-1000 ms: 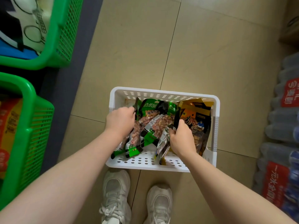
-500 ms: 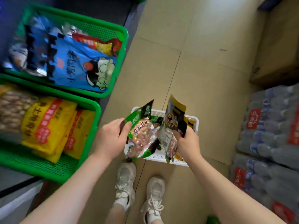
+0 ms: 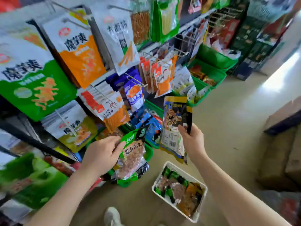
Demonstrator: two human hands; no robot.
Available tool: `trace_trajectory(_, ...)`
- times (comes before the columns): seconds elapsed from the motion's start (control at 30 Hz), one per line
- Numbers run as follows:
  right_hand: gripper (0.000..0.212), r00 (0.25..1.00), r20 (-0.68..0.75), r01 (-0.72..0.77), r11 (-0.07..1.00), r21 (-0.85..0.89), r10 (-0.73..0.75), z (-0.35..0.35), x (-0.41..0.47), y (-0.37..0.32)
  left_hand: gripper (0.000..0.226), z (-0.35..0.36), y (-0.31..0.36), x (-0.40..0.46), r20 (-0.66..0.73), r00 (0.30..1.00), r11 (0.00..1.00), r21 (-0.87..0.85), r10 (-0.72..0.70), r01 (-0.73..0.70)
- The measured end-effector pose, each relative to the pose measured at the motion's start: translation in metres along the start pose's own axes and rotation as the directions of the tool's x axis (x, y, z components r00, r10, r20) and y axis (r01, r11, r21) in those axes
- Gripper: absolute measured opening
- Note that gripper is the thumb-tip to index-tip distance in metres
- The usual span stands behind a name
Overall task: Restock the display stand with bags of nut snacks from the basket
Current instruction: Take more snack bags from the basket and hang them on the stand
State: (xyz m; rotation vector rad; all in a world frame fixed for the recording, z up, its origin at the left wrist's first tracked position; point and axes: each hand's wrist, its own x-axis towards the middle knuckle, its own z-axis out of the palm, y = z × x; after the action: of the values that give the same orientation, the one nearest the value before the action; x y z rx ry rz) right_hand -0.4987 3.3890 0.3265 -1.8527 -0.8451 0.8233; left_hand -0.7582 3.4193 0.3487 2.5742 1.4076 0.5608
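Note:
My left hand grips green peanut bags by their upper left edge, held upright at waist height. My right hand holds yellow-and-black nut bags upright, a little higher and to the right. The white basket sits on the floor below my right arm, with several green and orange snack bags inside. The display stand fills the left and upper view, with snack bags hanging on metal pegs.
Green plastic bins of snacks line the foot of the stand along the floor. Empty wire pegs stick out at upper centre. A cardboard box stands at the right. My white shoe shows at the bottom. Tan floor tiles run up the aisle.
Both hands have lifted the bags out of the basket and up in front of the stand. My view has swung up from the floor to the hanging display.

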Motion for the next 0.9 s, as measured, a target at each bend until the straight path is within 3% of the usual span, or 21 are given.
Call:
trace_trajectory(0.1, 0.015, 0.984, 0.116, 0.138, 0.990, 0.004, -0.138, 0.038, -0.019, -0.079, 0.040, -0.090, -0.013, -0.022, -0.140, 0.986, 0.996, -0.045, -0.086, 0.080)
trace_trajectory(0.17, 0.018, 0.946, 0.197, 0.259, 0.966, 0.013, -0.257, 0.067, -0.039, -0.131, 0.030, -0.147, -0.018, -0.037, -0.299, 0.938, 0.983, -0.106, -0.178, 0.152)
trace_trajectory(0.33, 0.021, 0.855, 0.196, 0.462, 0.877, 0.131, -0.480, 0.133, -0.103, -0.251, 0.049, -0.276, -0.045, -0.076, -0.630, 0.614, 0.880, -0.325, -0.475, 0.346)
trace_trajectory(0.47, 0.004, 0.759, 0.110, 0.615, 0.762, 0.202, -0.642, 0.180, -0.163, -0.333, 0.046, -0.356, -0.091, -0.117, -0.701, 0.475, 0.847, -0.436, -0.532, 0.305)
trace_trajectory(0.63, 0.004, 0.625, 0.048, 0.766, 0.624, 0.154, -0.780, 0.227, -0.224, -0.381, 0.034, -0.417, -0.155, -0.138, -0.698, 0.524, 0.872, -0.413, -0.488, 0.262)
trace_trajectory(0.77, 0.010, 0.636, 0.045, 0.752, 0.632, 0.189, -0.770, 0.269, -0.262, -0.398, 0.036, -0.443, -0.209, -0.127, -0.673, 0.559, 0.872, -0.429, -0.484, 0.237)
trace_trajectory(0.9, 0.026, 0.675, 0.005, 0.727, 0.665, 0.169, -0.738, 0.295, -0.272, -0.400, 0.045, -0.436, -0.256, -0.113, -0.579, 0.693, 0.902, -0.302, -0.430, 0.308)
